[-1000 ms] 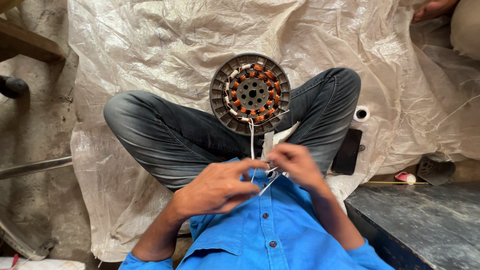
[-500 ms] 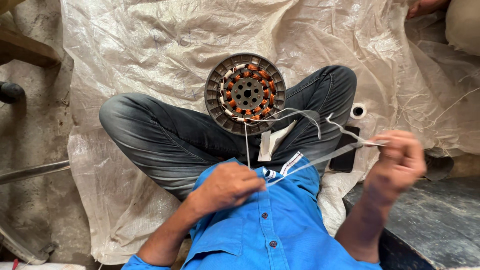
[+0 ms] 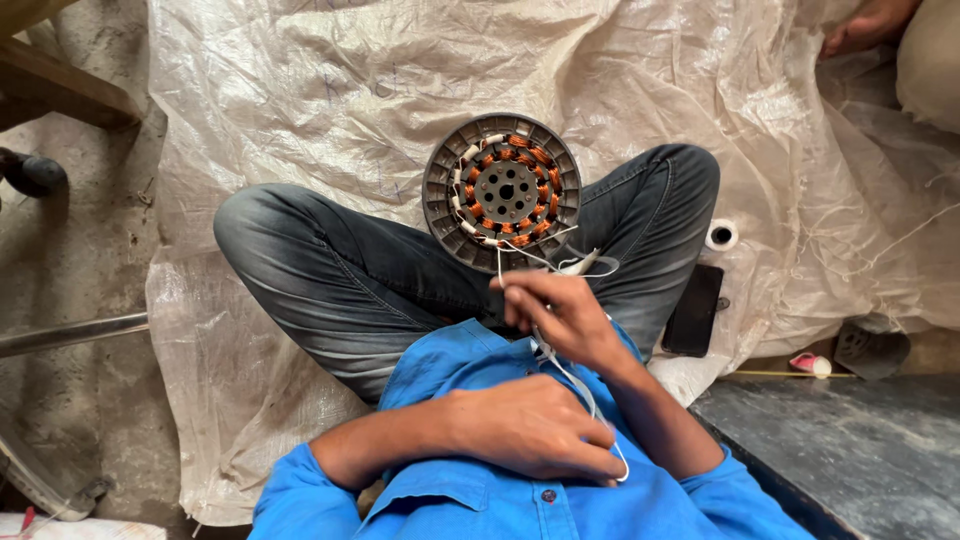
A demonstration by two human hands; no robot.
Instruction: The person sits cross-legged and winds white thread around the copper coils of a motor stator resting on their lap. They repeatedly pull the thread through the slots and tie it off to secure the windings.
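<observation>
One round ribbed grey stator (image 3: 502, 191) with shiny copper coils sits between the crossed knees on a crinkly white woven plastic sheet (image 3: 300, 90). Right hand (image 3: 560, 312) is pinched shut on thin white string (image 3: 575, 375) coming off it; left hand (image 3: 530, 428) is closed around the same string's loop against the blue shirt. One flat black phone (image 3: 693, 310) nearby.

black phone (image 3: 694, 310) | white tape roll (image 3: 721, 236) | woven plastic sheet (image 3: 300, 90) | dark slab (image 3: 850, 450)

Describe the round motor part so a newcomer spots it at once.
Start at the white plastic sheet, then the crossed legs in grey jeans. Between the knees lies a grey round stator disc; only it carries a ring of orange copper coils.
</observation>
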